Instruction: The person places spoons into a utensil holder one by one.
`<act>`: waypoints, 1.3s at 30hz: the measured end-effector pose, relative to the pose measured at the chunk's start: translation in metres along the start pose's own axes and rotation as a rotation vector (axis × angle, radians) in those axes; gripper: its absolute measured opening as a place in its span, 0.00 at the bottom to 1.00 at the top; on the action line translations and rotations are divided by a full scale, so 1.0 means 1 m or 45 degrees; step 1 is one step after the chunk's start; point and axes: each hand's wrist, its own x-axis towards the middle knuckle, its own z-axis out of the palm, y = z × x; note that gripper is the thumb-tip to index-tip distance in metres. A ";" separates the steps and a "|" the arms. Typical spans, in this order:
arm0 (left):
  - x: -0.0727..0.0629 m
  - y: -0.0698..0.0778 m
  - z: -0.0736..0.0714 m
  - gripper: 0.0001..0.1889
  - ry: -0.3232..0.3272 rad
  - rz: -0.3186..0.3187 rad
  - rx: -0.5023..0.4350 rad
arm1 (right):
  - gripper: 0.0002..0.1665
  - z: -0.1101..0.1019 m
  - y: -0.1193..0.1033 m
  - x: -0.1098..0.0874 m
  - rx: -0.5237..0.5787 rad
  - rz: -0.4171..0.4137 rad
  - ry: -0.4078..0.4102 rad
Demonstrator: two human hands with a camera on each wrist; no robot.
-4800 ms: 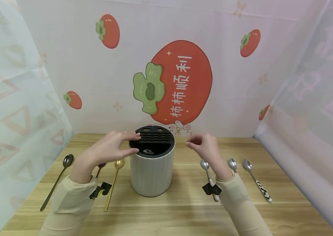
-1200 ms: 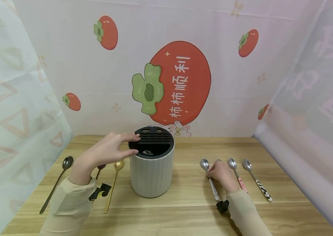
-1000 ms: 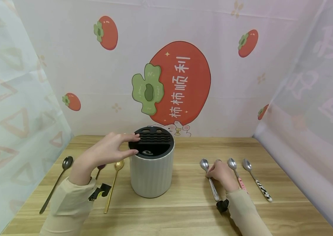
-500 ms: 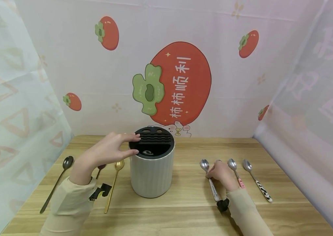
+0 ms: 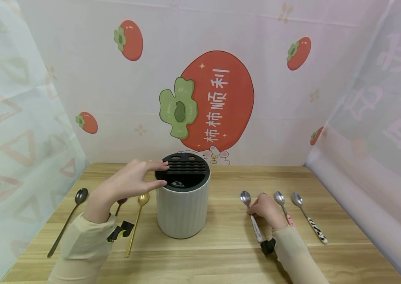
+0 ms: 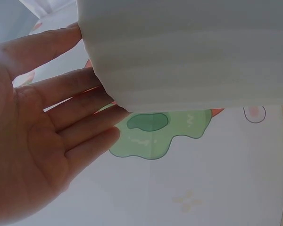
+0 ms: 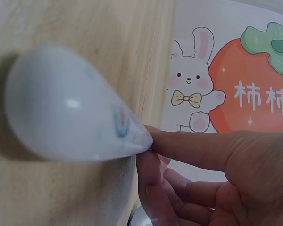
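My left hand (image 5: 125, 179) rests its extended fingers and thumb on the rim of a white ribbed utensil holder (image 5: 182, 215) with a black slotted lid (image 5: 186, 166). A shiny thing lies inside the lid's larger opening; its kind cannot be made out. In the left wrist view, the fingers (image 6: 80, 89) touch the holder's pale side. My right hand (image 5: 267, 209) pinches the neck of a silver spoon (image 5: 256, 228) with a white printed handle on the table. That handle's rounded end looms large in the right wrist view, thumb and forefinger at its narrow part.
Right of the right hand lie a pink-handled spoon (image 5: 290, 219) and a cow-patterned spoon (image 5: 317, 230). On the left lie a black spoon (image 5: 66, 227), a gold spoon (image 5: 136, 225) and a dark spoon (image 5: 122, 200) partly behind the left arm. A persimmon-printed cloth (image 5: 275, 98) stands behind the table.
My right hand has come down from beside the holder to the white-handled spoon and pinches it. In the last half second that spoon has shifted slightly left. The left hand stays in place.
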 end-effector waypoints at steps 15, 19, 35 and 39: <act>0.000 0.000 0.000 0.21 0.000 -0.007 -0.008 | 0.17 0.000 -0.001 0.001 0.038 0.011 -0.018; 0.000 0.000 0.000 0.21 -0.001 -0.005 -0.007 | 0.15 0.001 0.000 0.001 0.035 0.012 -0.022; 0.000 -0.001 0.001 0.21 -0.001 -0.002 -0.010 | 0.10 0.002 -0.001 0.002 0.102 0.004 -0.030; -0.001 -0.001 0.001 0.21 0.004 0.001 -0.006 | 0.10 0.002 -0.002 0.003 0.120 0.004 -0.022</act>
